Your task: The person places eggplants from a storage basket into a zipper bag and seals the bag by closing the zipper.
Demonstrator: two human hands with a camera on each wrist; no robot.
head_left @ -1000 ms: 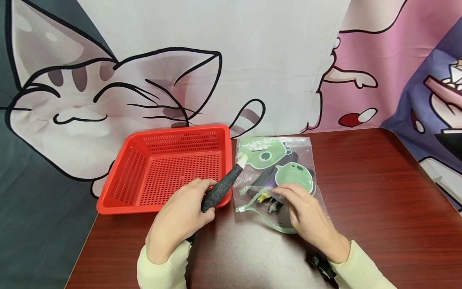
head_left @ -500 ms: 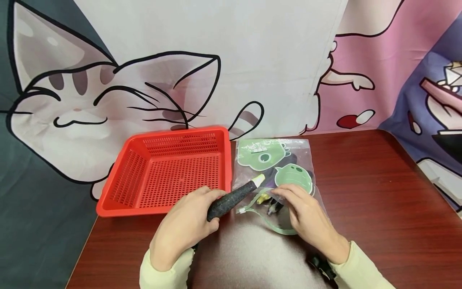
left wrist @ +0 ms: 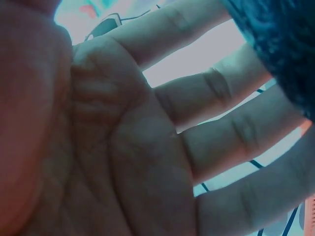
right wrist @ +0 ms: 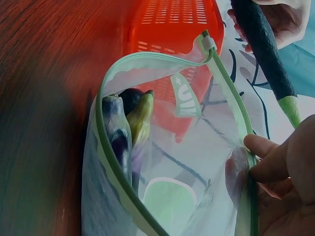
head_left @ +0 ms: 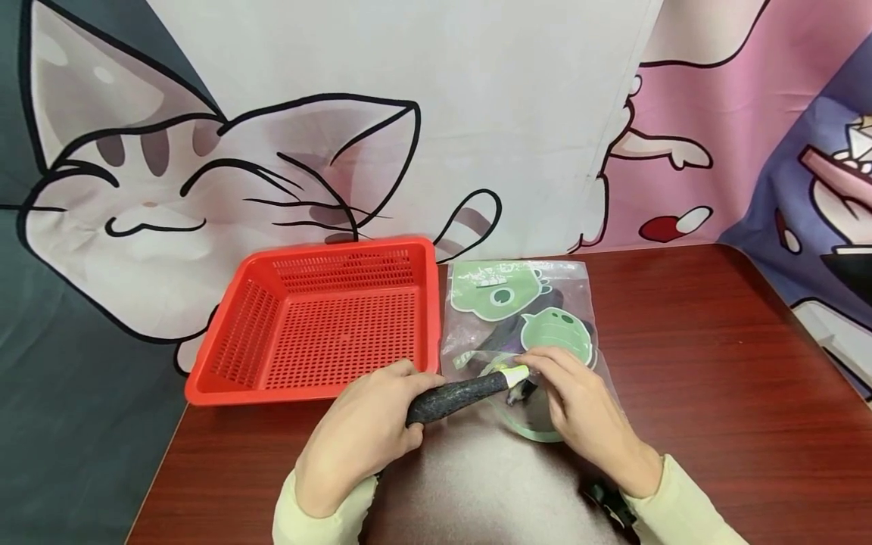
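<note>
My left hand (head_left: 368, 428) grips the rear end of a long, dark green, zucchini-like vegetable (head_left: 456, 399) with a pale green tip. It is held just in front of the bag, its tip pointing right and overlapping the bag's mouth from above. Between thumb and fingers, my right hand (head_left: 586, 409) pinches the upper lip of a clear zip bag (right wrist: 216, 147) with a green seal, holding the mouth apart. Inside lie eggplants (right wrist: 118, 130), purple with lighter ends, and a dark rounded end beside them. In the left wrist view, only the vegetable's dark skin (left wrist: 290, 54) shows at the fingertips.
To the left of the bag, a red perforated basket (head_left: 272, 396) stands at the back of the brown wooden table (head_left: 715, 393). Behind the table hangs a cloth (head_left: 531, 129) printed with cartoon cats. A white slider (right wrist: 209, 43) sits at the bag's corner.
My left hand has moved right and slightly toward me, swinging the vegetable's tip from the bag's left side down to its mouth. The right hand and the bag stay in place.
</note>
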